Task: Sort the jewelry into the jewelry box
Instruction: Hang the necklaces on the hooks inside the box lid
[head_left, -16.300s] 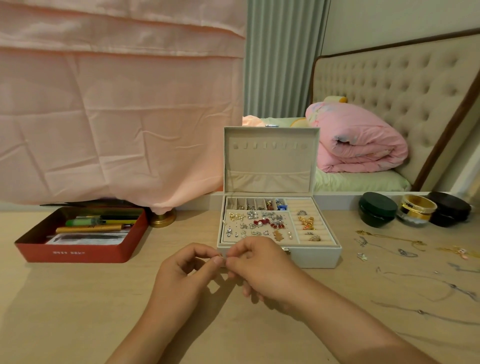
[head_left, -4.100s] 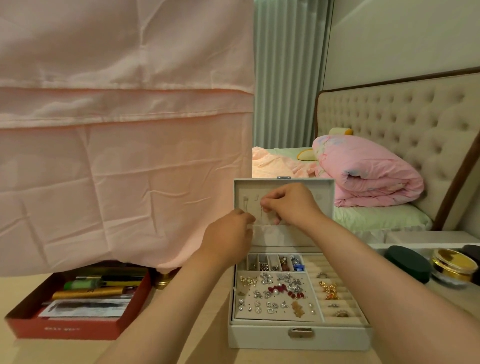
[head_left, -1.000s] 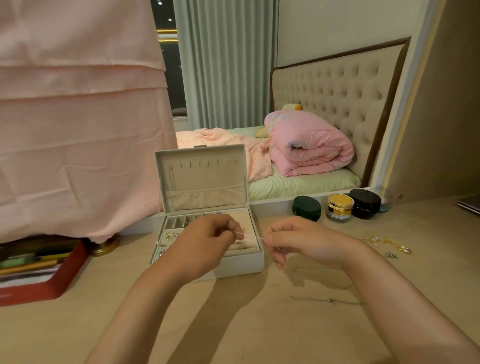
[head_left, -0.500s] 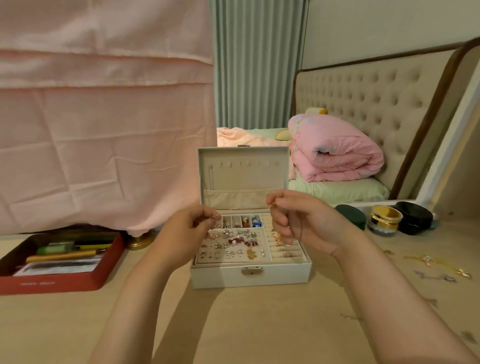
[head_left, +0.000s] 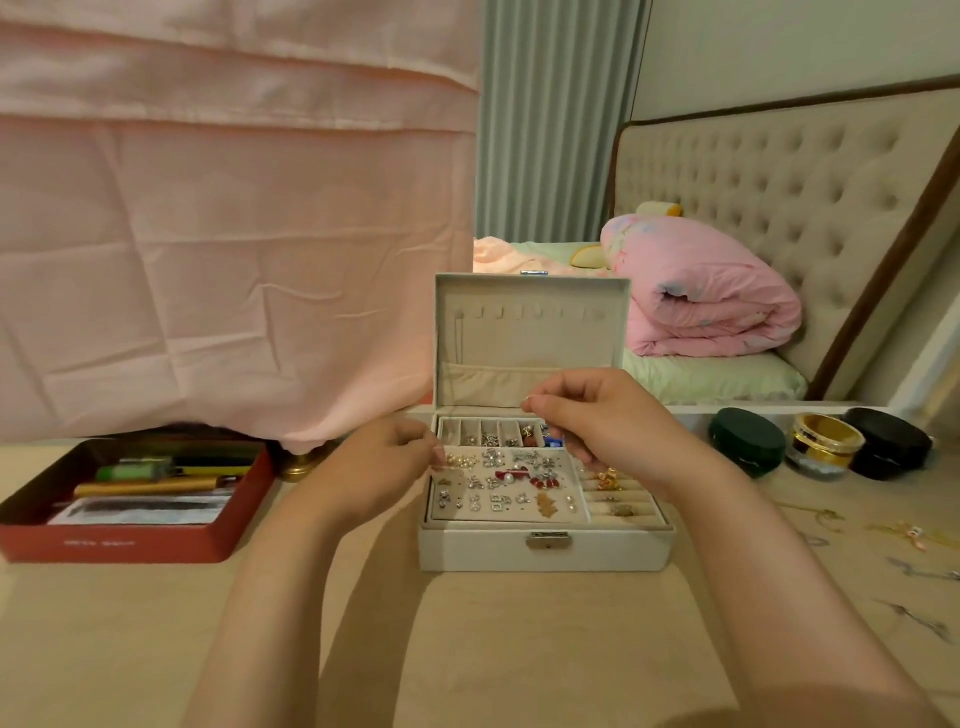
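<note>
A red tin (head_left: 130, 543) sits at the far left of the worktop (head_left: 104, 649), holding pens, a green lighter and some papers. Behind it hangs a pink cloth (head_left: 234, 234), with a small gold base (head_left: 298, 467) showing under its hem.

The left hand (head_left: 374, 467) is raised just beside the left edge of the jewelry box (head_left: 540, 553). Its fingers (head_left: 434, 449) are curled in and the tips are drawn together in a pinch. Whatever they have hold of is too fine to make out, so I cannot tell if anything is in them.

The jewelry box stands in the middle of the worktop, open, with its lid (head_left: 530, 338) upright. A thin chain (head_left: 460, 338) hangs from a hook at the lid's left side. The big front section (head_left: 498, 486) is dotted with small earrings. A row of little compartments (head_left: 493, 434) runs along the back, and ring rolls (head_left: 618, 493) fill the right side.

The right hand (head_left: 597, 415) hovers over the back of the box, in front of the lid pocket. Its thumb and forefinger are pressed together at the tip and the other fingers are curled. Again I cannot tell what they pinch.

Further right stand a dark green round case (head_left: 748, 441), a gold jar (head_left: 826, 447) and a black round case (head_left: 888, 441). Loose necklaces (head_left: 909, 535) lie on the worktop in front of them. A bed with a rolled pink quilt (head_left: 696, 296) is behind
</note>
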